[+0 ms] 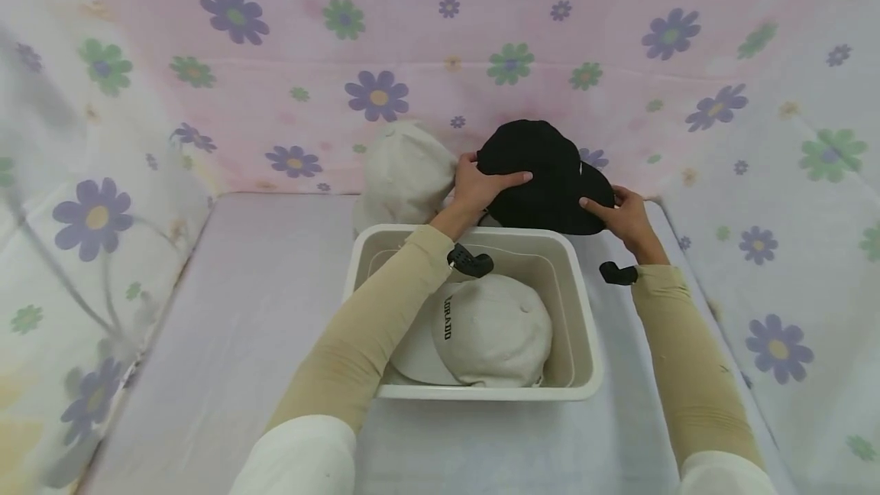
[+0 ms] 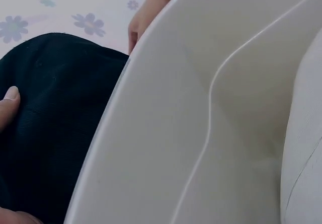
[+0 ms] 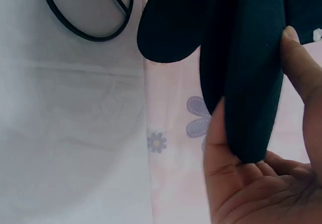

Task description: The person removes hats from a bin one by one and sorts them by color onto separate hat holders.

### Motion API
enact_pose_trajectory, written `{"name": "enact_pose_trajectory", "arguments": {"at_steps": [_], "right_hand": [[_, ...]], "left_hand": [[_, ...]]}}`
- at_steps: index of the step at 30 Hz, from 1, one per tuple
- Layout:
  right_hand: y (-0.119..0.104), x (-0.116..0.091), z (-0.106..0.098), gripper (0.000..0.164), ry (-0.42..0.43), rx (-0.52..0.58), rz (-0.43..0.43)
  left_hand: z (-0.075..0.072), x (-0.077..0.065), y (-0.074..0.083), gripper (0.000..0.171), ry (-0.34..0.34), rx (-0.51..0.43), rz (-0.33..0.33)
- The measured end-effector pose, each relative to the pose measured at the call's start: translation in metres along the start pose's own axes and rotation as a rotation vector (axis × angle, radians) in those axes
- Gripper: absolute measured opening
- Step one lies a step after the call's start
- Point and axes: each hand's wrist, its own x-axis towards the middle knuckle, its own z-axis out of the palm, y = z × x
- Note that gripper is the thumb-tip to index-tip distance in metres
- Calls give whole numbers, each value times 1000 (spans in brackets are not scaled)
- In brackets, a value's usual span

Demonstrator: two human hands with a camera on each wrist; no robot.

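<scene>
With my left hand [image 1: 477, 186] I grip the left side of one cap of plain black fabric [image 1: 539, 166], the thumb lying across it, and with my right hand [image 1: 627, 220] I pinch its right edge between thumb and fingers. This cap is just beyond the far rim of a rectangular bin of cream plastic [image 1: 586, 327]. Inside lies an off-white fabric cap with dark letters [image 1: 498, 334]; another pale fabric cap [image 1: 402, 170] is beside my left hand.
</scene>
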Motion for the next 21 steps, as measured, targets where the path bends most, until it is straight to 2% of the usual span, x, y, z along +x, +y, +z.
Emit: {"name": "enact_pose_trajectory", "arguments": {"at_steps": [6, 11, 14, 21], "right_hand": [[-15, -2, -10, 83, -79, -51, 40], [-29, -5, -23, 88, -133, -118, 83], [-35, -5, -31, 95, -165, -151, 122], [-41, -7, -33, 103, -186, -220, 179]], "left_hand": [[-5, -1, 2, 103, -16, -27, -62], [-11, 1, 5, 104, -77, -137, -146], [-13, 2, 8, 105, -87, -185, -165], [-12, 0, 9, 105, -70, -160, -174]]}}
